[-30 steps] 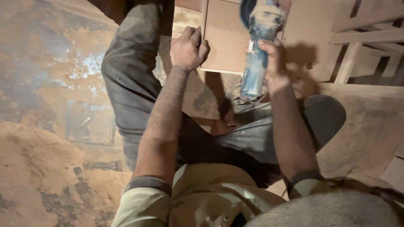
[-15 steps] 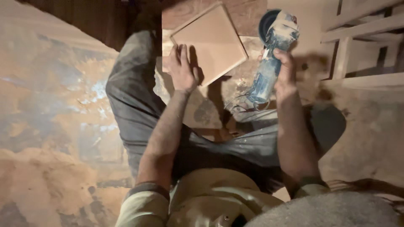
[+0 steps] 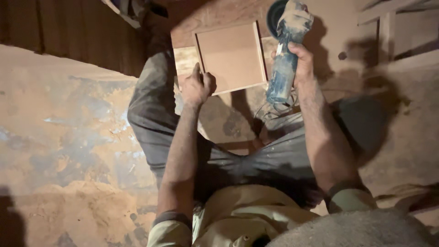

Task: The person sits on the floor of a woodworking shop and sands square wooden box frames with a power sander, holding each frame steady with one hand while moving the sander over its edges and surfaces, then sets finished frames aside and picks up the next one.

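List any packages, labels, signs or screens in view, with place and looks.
None in view.
Grinder: right hand grips its dusty blue body, right of the panel; no label can be made out.
Panel: plain tan square, left hand at its lower left edge.

There is a single view, from a camera worn on the person's head. It looks steeply down along the body, so the chest and both forearms fill the lower half and the legs run up the middle. It sits close: the left hand [image 3: 197, 87] and right hand [image 3: 299, 57] lie in the upper part of the frame, near a square wooden panel [image 3: 233, 55]. The dusty floor [image 3: 68, 137] spreads to the left. The dim top edge is hard to read. No second view overlaps it.
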